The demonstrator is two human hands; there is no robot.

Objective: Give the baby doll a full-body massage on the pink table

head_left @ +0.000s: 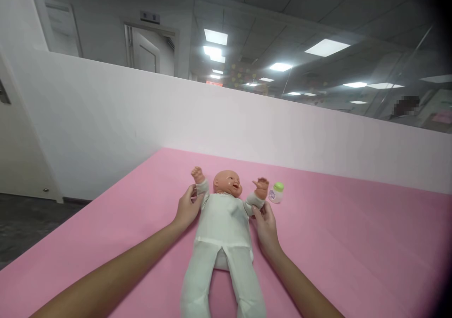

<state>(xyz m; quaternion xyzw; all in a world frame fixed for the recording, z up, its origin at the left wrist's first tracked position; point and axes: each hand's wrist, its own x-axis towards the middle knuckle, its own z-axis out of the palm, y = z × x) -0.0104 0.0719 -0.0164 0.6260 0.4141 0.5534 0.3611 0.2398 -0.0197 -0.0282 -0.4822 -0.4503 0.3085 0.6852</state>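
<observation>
The left hand (186,209) had its fingers curled around the doll's (222,233) sleeve; the right hand (264,226) pinched the opposite sleeve. The doll lay face up on a pink mat (353,242). Just right of the doll's raised hand stood a green-capped bottle (276,193). Behind the doll rose a white partition (141,120), a doorway (148,49) and ceiling lights beyond.

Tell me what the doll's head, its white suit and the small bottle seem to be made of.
Doll's head: probably vinyl or plastic, smooth with a slight sheen. White suit: soft matte fabric, wrinkled at the seams. Small bottle: likely translucent white plastic with a green cap and a printed label. The hands hold the doll's arms.
</observation>
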